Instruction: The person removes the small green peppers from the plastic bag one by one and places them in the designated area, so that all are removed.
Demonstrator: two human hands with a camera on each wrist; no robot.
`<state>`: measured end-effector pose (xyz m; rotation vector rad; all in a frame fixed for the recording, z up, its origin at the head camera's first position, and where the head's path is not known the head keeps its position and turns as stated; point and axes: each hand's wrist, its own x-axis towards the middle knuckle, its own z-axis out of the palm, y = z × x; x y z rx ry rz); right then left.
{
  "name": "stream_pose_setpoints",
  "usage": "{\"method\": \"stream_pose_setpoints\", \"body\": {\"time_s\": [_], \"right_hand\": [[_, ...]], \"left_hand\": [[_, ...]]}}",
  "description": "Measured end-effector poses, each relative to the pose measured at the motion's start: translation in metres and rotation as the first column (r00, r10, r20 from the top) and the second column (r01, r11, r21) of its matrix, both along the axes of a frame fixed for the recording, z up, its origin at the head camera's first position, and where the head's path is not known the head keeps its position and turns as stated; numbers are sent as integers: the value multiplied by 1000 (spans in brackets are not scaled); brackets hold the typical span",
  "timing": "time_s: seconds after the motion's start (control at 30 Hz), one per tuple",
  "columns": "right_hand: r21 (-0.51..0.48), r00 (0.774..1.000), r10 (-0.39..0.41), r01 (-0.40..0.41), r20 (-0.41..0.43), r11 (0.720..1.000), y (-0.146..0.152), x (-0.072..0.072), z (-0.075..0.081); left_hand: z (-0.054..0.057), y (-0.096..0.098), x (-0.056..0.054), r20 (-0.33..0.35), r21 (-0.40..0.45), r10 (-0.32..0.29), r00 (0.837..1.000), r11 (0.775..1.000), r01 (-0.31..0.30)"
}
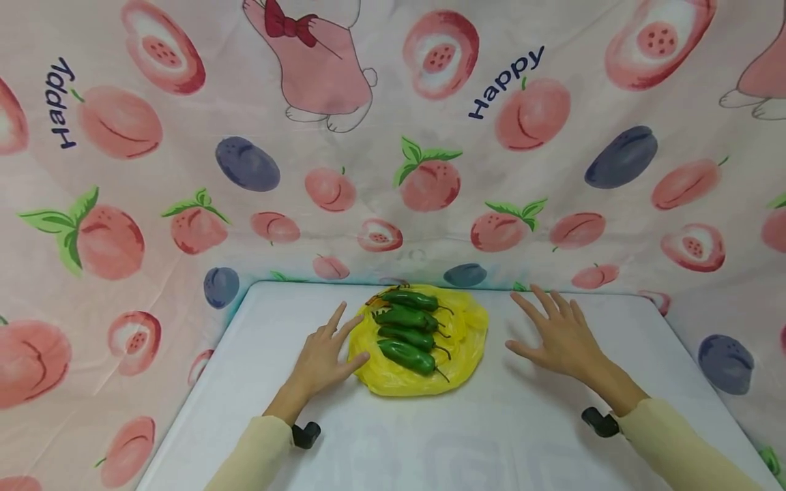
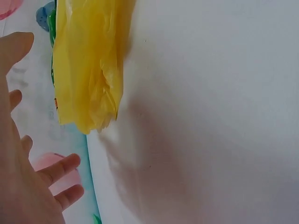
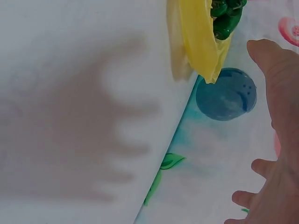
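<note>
Several green chili peppers (image 1: 405, 327) lie side by side in a row on a rounded, crinkled yellow plastic bag (image 1: 451, 375) at the far part of the table. Their stems point mostly right. My left hand (image 1: 322, 358) is at the bag's left side with fingers spread; its fingertips overlap the bag's edge in the head view. To the right of the bag, apart from it, my right hand (image 1: 561, 341) is held with fingers spread and nothing in it. In the right wrist view the peppers (image 3: 226, 21) show above the bag's raised side (image 3: 201, 39).
The white table (image 1: 430, 443) reaches back to a hanging cloth (image 1: 374, 150) printed with peaches and plums. The cloth also runs along the left and right sides. Black wrist cameras sit below each hand, and the right hand casts a shadow on the table.
</note>
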<state>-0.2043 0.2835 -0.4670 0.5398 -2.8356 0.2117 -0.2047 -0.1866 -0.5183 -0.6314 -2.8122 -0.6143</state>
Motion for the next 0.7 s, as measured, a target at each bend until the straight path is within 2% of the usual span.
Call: {"method": "stream_pose_setpoints", "body": {"time_s": [0.27, 0.47, 0.7], "right_hand": [[-44, 996, 76, -78, -35, 996, -10, -11, 0], [-131, 984, 174, -176, -22, 976, -19, -24, 3], [-216, 966, 254, -237, 52, 947, -32, -40, 6]], "left_hand": [[-5, 4, 4, 68, 116, -57, 996, 992, 49], [-9, 4, 6, 123, 196, -92, 988, 978, 67], [-17, 6, 4, 201, 333, -150, 968, 940, 76]]}}
